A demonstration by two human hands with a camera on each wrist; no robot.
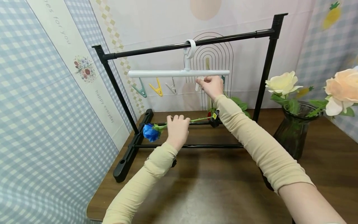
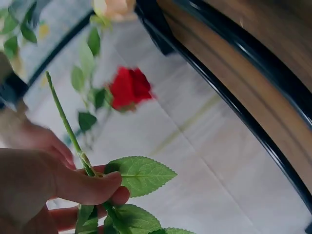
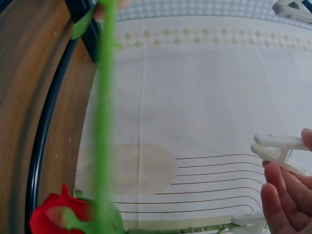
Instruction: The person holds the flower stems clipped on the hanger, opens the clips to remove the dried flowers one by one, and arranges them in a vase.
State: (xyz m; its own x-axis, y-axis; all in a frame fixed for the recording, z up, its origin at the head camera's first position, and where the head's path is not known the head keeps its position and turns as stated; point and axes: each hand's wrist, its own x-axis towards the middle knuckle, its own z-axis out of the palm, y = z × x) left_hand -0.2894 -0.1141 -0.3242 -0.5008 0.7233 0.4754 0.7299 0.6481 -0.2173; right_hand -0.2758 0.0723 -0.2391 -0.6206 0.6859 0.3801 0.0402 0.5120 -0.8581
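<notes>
My left hand [image 1: 178,130] holds a blue rose [image 1: 151,133] by its green stem [image 2: 63,114]; the bloom points left and the stem lies roughly level. In the left wrist view, thumb and fingers pinch the stem beside serrated leaves [image 2: 141,174]. Up at the white hanger [image 1: 156,73], my right hand [image 1: 213,87] pinches a white clothespin [image 3: 280,151] between thumb and fingers. A red rose [image 3: 61,212] hangs head down nearby, its stem reaching another pale clip [image 3: 248,220]. Green [image 1: 140,89], yellow [image 1: 157,88] and grey [image 1: 172,87] clothespins dangle along the hanger's left part.
The hanger hooks over the top bar of a black rack [image 1: 156,49] standing on a brown wooden table [image 1: 212,186]. At the right, a dark glass vase [image 1: 293,133] holds a cream rose [image 1: 283,83] and a peach rose [image 1: 342,87]. Patterned cloth [image 1: 156,18] hangs behind.
</notes>
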